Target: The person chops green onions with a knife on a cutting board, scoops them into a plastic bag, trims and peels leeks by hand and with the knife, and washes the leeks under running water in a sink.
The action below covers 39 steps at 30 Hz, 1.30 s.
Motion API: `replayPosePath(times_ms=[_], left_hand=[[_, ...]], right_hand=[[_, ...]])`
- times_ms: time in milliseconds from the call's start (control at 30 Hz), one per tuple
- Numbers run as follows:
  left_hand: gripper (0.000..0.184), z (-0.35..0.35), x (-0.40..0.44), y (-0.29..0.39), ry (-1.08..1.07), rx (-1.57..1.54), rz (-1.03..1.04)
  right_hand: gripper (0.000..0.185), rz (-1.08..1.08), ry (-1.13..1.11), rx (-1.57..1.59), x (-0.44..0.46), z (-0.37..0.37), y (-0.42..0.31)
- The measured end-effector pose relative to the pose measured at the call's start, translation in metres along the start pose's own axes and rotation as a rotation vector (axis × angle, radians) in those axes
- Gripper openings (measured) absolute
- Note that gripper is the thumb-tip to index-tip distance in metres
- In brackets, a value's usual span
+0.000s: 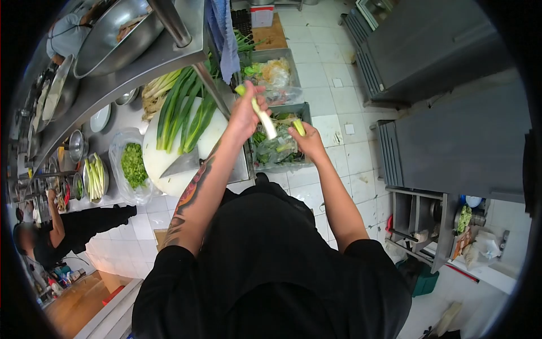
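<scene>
My left hand [246,115] is closed around a scallion stalk [264,120], its white end pointing down toward a grey crate. A short yellow-green scallion piece [298,127] is pinched in my right hand [310,141], a little to the right. Both hands are above the grey crate [306,114] of leafy scraps and plastic. To the left, long green scallions [183,116] lie across a round white cutting board [161,144]. A knife [183,164] rests on the board's near part, partly hidden by my left forearm.
A second crate [293,68] with scraps stands farther off. Left of the board are a bag of chopped greens [134,164] and a dish of pale stalks [96,178]. A steel shelf [169,59] overhangs the counter. Another person [73,229] stands at left; grey cabinets [451,135] line the right.
</scene>
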State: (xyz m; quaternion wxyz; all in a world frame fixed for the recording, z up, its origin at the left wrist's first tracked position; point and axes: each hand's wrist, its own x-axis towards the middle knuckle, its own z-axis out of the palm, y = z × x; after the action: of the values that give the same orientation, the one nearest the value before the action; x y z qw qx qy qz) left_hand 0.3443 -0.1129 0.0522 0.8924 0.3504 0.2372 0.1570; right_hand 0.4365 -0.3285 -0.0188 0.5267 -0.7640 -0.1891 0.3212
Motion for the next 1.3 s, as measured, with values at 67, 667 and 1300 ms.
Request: replayPosePath(times_ms=[67, 667, 1300], left_hand=[[0.052, -0.008, -0.004, -0.017, 0.031, 0.304, -0.044], [0.028, 0.019, -0.038, -0.018, -0.155, 0.457, -0.013], [0.036, -0.015, -0.064, -0.017, 0.159, 0.389, 0.243]], right_hand=[[0.043, 0.025, -0.076, 0.123, -0.007, 0.000, -0.015], [0.030, -0.017, -0.288, 0.607, -0.037, 0.001, -0.067], [0.048, -0.333, 0.324, -0.166, 0.062, -0.026, 0.025]])
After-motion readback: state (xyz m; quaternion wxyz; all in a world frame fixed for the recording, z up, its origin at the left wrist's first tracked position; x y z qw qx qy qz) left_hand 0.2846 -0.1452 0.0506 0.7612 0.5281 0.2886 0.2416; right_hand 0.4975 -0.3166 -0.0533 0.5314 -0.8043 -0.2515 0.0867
